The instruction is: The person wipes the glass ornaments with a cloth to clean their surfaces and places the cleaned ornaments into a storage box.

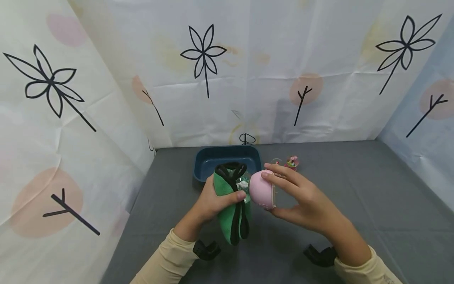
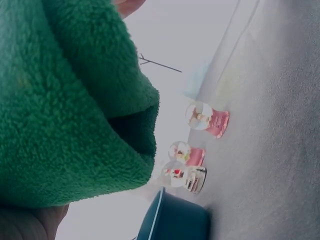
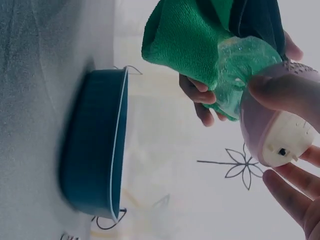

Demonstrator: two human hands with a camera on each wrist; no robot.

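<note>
In the head view a snow globe [image 1: 261,190] with a pink base lies sideways between both hands. My left hand [image 1: 210,203] grips a folded green cloth [image 1: 223,188] with black edging, which wraps part of the glass dome [image 3: 240,55]. My right hand [image 1: 306,201] holds the pink base, thumb on one side and fingers on the other. The right wrist view shows the base's white underside [image 3: 289,140] with a small dark opening. Green fabric fills much of the left wrist view and hides the dome there.
A dark blue basin [image 1: 203,167] stands behind the hands on the grey tabletop [image 1: 354,189]. Right of it are more snow globes: one with a pink base [image 2: 218,123], another pink one [image 2: 195,156] and one with a whitish base [image 2: 196,180]. Patterned cloth [image 1: 269,110] hangs around the table.
</note>
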